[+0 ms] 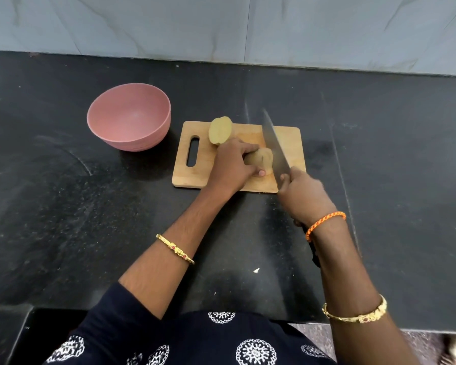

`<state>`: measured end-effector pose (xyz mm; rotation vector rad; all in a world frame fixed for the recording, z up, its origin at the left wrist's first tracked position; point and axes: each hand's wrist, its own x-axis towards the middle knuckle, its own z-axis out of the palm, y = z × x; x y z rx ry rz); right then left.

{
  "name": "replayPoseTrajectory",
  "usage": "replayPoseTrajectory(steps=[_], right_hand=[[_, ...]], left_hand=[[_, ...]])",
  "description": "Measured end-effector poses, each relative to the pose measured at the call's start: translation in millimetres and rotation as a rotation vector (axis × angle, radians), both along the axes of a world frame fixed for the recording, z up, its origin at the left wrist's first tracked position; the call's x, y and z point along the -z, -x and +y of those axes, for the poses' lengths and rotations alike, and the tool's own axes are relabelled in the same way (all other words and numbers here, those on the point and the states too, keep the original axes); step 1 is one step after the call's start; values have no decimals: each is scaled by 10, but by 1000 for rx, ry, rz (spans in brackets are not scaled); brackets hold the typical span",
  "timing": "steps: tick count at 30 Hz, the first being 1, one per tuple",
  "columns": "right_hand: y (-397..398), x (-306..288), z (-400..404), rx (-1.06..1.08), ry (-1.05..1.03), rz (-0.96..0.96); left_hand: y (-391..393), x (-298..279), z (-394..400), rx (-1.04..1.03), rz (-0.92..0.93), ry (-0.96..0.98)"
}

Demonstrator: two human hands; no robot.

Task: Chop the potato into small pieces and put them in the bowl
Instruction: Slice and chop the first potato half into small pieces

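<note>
Left hand (231, 164) curls over the near potato half (261, 159) on the cutting board (287, 138), pinning it; the right hand (304, 192) grips the knife (275, 146), blade against that half. The other half (219, 130) lies toward the pink bowl (129, 117), which holds nothing. Firm and probably slick where cut, the potato seems safest held on its skin. The knife handle is mostly hidden.

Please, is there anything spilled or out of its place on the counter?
One small pale scrap lies on the black counter, off the cutting board and near the person; it may be potato. The pink bowl stands upright, empty.
</note>
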<state>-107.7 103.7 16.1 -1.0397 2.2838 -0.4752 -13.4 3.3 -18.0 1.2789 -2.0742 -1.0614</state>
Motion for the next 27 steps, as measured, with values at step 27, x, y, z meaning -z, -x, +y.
replayPoseTrajectory(steps=[27], right_hand=[[60,-75,-8,7,99,-82]], left_hand=[[-19,-77,-12,4,-15,-73]])
